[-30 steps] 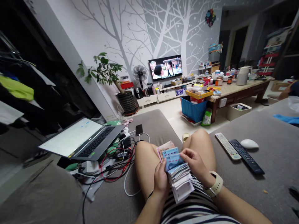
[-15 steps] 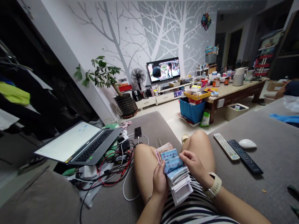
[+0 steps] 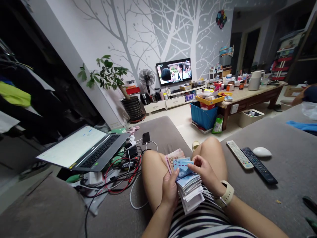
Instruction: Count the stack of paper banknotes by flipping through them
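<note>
Wad of banknotes (image 3: 190, 188) over the lap, between the two bare thighs and above a striped garment (image 3: 208, 218); notes of mixed colour, loosely layered; pinkish-orange notes (image 3: 174, 156) fan out at the far end, a printed "20" legible on one; blue notes (image 3: 182, 171) on top, with a dark dashed strip and a printed portrait; the near end a thick ruffle of bent, whitish edges, paler lilac-grey ends sticking out beneath, toward the body.

Counts: one wad, its notes too tightly overlapped to number; two hands; one pale-strapped watch (image 3: 226, 194), on the right wrist; two remotes on the grey sofa (image 3: 262, 200), one white (image 3: 239, 154), one black (image 3: 260, 166), lying side by side; one white mouse (image 3: 262, 152) just beyond the black one; one phone (image 3: 146, 138) with a white cable plugged in; one open laptop (image 3: 101, 153) to the left, a tangle of cords (image 3: 123, 180) near it.

Grip: left hand (image 3: 170, 188) clamped on the wad's left side, thumb pressed over the blue face, other fingers partly hidden by the notes; right hand (image 3: 203, 168) nearly closed, thumb and forefinger pinching the right edge of the blue notes; whether one sheet or several sit in that pinch, cannot tell.
</note>
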Demonstrator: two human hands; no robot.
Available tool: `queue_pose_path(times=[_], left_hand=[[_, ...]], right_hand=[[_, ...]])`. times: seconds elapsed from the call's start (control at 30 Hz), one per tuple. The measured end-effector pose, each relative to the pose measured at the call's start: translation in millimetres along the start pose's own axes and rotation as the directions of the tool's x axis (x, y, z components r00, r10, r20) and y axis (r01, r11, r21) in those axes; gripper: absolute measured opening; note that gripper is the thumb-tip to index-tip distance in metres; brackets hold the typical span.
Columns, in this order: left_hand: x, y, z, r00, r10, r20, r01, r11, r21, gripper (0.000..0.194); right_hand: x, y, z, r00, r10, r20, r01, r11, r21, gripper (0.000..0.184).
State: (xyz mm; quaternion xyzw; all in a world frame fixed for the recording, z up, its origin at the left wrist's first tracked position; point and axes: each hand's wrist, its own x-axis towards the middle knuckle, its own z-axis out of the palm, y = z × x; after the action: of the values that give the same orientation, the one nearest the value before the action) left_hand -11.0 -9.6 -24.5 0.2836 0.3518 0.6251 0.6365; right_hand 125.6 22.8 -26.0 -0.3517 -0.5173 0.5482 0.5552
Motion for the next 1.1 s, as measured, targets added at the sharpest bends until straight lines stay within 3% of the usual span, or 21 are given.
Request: queue_pose_path(times=[0.17, 0.33, 0.47, 0.9, 1.1], left_hand=[[1.0, -0.2, 0.3, 1.0, 0.007, 0.001, -0.007, 1.0, -0.008, 0.039], [2.7, 0.5, 0.2, 0.992, 0.038, -0.123, -0.039, 0.999, 0.0, 0.035], [2.9, 2.0, 1.0, 0.985, 0.055, -0.163, -0.053, 0.998, 0.017, 0.034], [0.8, 4.0, 1.4, 0.984, 0.081, -0.16, -0.073, 0.996, 0.052, 0.031], [2.7, -0.8, -1.2, 0.991, 0.04, -0.124, -0.042, 0.999, -0.011, 0.036]], right_hand=[[-1.1, -3.7, 0.9, 1.0, -0.015, 0.021, 0.016, 1.0, -0.025, 0.037], [-2.9, -7.4, 2.0, 0.999, -0.029, 0.019, 0.03, 0.998, -0.047, 0.038], [-3.5, -6.7, 2.2, 0.998, -0.054, 0.031, 0.056, 0.997, -0.054, 0.035], [-4.7, -5.2, 1.6, 0.999, -0.051, 0.019, 0.051, 0.999, -0.014, 0.034], [-2.9, -0.6, 0.9, 0.996, 0.017, 0.083, -0.019, 1.0, 0.018, 0.041]])
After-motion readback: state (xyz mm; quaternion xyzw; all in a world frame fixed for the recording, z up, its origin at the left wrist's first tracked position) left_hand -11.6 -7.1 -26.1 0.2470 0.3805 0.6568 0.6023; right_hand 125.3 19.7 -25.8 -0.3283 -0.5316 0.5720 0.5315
